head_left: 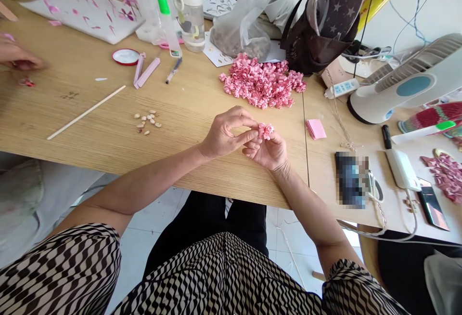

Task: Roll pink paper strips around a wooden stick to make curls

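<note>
A small pink ruffled flower (266, 131) is held between both hands above the front part of the wooden table (187, 108). My left hand (228, 133) comes in from the left, its thumb and fingertips pinched at the flower's left side. My right hand (267, 151) is turned palm up, with the flower gripped between its thumb and curled fingers. Behind the hands lies a large heap of similar pink curled pieces (262, 81). A stack of pink squares (315, 129) sits to the right of my right hand.
Nuts or seeds (147, 121) and a thin white stick (86, 112) lie at left. Another person's hand (21, 57) is at the far left. A bottle (189, 11) and plastic bags stand behind. Rightward are a white fan (397, 86), a charger (402, 168) and a phone (433, 204).
</note>
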Demonstrator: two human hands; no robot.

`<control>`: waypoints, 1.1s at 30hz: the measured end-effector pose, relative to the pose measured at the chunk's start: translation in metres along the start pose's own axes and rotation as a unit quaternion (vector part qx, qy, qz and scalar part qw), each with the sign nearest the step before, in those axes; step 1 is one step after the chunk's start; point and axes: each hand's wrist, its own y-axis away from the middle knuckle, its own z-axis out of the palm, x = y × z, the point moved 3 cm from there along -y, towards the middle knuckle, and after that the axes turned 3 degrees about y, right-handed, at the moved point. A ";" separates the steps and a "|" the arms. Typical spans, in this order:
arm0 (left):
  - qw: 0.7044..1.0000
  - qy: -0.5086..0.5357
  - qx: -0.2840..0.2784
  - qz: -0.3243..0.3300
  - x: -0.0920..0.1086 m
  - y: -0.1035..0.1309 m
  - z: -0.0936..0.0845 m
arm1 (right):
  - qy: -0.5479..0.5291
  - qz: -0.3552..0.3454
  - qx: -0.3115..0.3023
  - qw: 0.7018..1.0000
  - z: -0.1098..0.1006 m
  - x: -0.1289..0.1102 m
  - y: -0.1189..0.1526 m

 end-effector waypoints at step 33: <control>0.990 0.057 0.046 -0.119 -0.007 -0.001 -0.003 | 0.018 -0.011 -0.013 1.000 -0.008 0.003 -0.006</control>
